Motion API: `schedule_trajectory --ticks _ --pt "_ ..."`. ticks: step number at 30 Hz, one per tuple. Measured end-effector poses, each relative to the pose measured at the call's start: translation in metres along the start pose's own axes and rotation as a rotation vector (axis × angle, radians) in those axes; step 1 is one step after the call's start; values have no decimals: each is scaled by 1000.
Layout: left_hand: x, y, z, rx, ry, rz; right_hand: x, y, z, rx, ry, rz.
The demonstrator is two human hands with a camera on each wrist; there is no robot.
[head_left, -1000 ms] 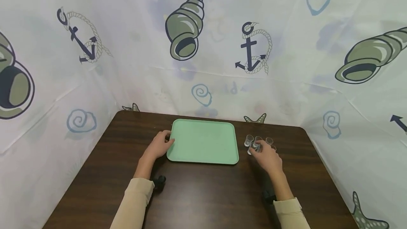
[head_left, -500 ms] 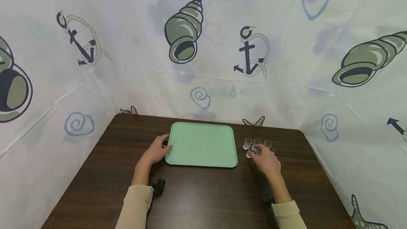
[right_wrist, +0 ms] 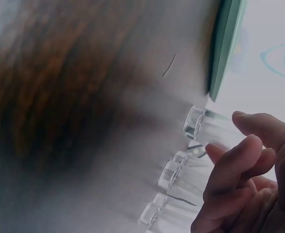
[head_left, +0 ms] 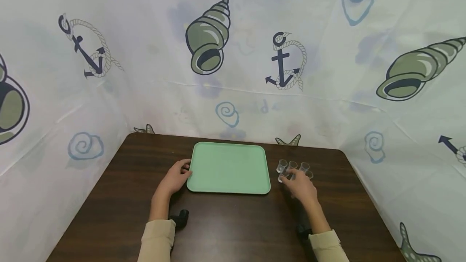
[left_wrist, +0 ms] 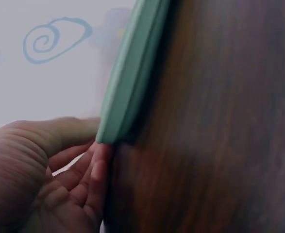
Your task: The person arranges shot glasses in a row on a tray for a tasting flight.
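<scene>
A green rectangular tray (head_left: pixel 229 169) lies on the brown table. My left hand (head_left: pixel 175 178) rests at its left edge, with the thumb and loosely bent fingers touching the rim in the left wrist view. To the right of the tray stand several small clear glasses (head_left: pixel 304 166), shaped like shot glasses. My right hand (head_left: pixel 302 186) pinches the front-left glass (right_wrist: pixel 195 122) near its top between thumb and fingers. That glass stands upright, its thick base at the table surface. The hand partly hides the glasses behind it in the head view.
The dark wood table (head_left: pixel 233 229) stretches in front of the tray. A patterned cloth (head_left: pixel 247 51) with shells and anchors hangs along the back and sides of the table. Each wrist carries a black camera mount (head_left: pixel 181 218).
My right hand has moved slightly left and nearer to me over the front-left glass. My left hand stays at the tray's left edge. The head view has shifted a little.
</scene>
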State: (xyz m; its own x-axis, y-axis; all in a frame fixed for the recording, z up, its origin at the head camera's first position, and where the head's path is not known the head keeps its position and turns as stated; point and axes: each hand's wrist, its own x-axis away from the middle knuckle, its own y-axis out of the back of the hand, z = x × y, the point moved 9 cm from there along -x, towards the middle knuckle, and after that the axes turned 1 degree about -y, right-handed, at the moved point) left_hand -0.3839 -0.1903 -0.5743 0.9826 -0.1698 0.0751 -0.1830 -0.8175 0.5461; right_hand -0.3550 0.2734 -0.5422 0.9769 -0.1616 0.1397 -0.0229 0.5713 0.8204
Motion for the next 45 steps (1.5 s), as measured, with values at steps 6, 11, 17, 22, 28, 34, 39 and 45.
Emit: schedule_trajectory --ticks 6,11,17,22,28,34,39,45 --pt "0 4 0 -37 -8 -19 -2 -1 4 -58 21 -5" --pt "1 -2 3 -38 7 -19 -1 -3 2 -120 36 10" --pt "4 -4 1 -14 1 -24 -1 -7 0 -151 29 -8" --pt "10 3 6 -31 15 -33 -3 -18 4 -177 49 4" --pt "10 6 7 -21 -1 -37 -5 -17 5 -195 36 -19" --pt "8 4 5 -18 -3 -44 -3 -10 8 -214 43 -26" --pt "6 1 5 -15 -5 -41 0 -5 14 -266 60 -34" --pt "3 0 5 -23 -9 -41 -2 -3 22 -393 94 -40"
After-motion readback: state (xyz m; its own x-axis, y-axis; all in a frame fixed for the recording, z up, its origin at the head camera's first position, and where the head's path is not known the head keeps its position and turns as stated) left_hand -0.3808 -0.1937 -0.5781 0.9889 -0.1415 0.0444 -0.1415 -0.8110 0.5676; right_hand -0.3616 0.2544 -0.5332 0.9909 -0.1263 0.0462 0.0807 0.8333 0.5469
